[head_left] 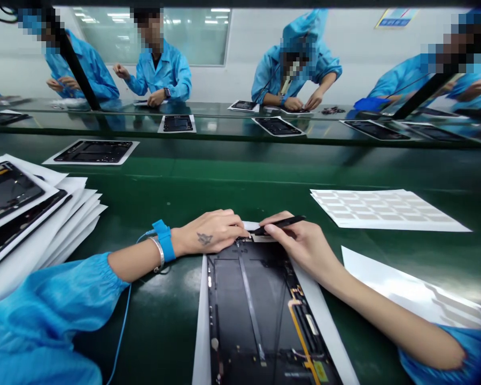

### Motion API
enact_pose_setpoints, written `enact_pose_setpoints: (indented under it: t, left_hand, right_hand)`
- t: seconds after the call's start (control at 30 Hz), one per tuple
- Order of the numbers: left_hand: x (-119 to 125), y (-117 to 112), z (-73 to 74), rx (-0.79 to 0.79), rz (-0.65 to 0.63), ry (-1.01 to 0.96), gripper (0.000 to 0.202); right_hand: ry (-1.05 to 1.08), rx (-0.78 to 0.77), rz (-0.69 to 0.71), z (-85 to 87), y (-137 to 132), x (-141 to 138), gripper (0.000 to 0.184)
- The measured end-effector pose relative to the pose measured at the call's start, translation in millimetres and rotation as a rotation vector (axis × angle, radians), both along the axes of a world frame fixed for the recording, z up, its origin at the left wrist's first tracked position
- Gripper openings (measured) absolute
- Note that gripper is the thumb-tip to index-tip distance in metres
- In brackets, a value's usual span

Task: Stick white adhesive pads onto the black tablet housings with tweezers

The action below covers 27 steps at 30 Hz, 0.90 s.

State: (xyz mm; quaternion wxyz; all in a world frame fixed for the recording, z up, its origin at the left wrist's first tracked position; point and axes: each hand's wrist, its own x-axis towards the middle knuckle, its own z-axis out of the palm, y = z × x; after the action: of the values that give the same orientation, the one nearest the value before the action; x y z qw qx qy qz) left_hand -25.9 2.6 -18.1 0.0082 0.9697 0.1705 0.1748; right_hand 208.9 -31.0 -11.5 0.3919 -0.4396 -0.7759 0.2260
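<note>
Black plastic pick (282, 224) sits pinched in the right hand (304, 248); the left hand (208, 232) curls at the top edge of a thin, stiff, likely fragile tablet housing (252, 321), best held by its rim, on a white paper sheet (202, 331) on the green bench mat (164, 321). Whether the left hand grips, I cannot tell.

The tablet casing (228, 305) is black, the wrist strap (165, 240) bright blue

A tablet frame (252, 315) lies under the left hand (210, 232) and right hand (304, 248); a tablet stack (20, 214) is left, a label sheet (385, 209) right.
</note>
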Motion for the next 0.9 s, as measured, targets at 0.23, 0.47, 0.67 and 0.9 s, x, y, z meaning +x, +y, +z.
enact_pose_setpoints:
  t: [0.23, 0.47, 0.67, 0.9]
  left_hand:
    - [1, -1, 0.6, -0.014, 0.014, 0.013, 0.026]
    - [3, -1, 4.1, -0.044, 0.023, 0.032, 0.025]
    - [9, -6, 5.9, -0.089, 0.073, 0.01, 0.023]
    - [9, -4, 3.8, -0.07, 0.017, 0.061, 0.035]
  right_hand:
    - [-0.001, 0.077, 0.01, -2.3, -3, 2, 0.029]
    - [-0.02, 0.061, 0.003, -3.0, -3, 1, 0.028]
    - [0.069, -0.13, -0.09, 2.5, -11, 13, 0.039]
    - [0.504, -0.451, -0.372, -2.6, -7, 35, 0.045]
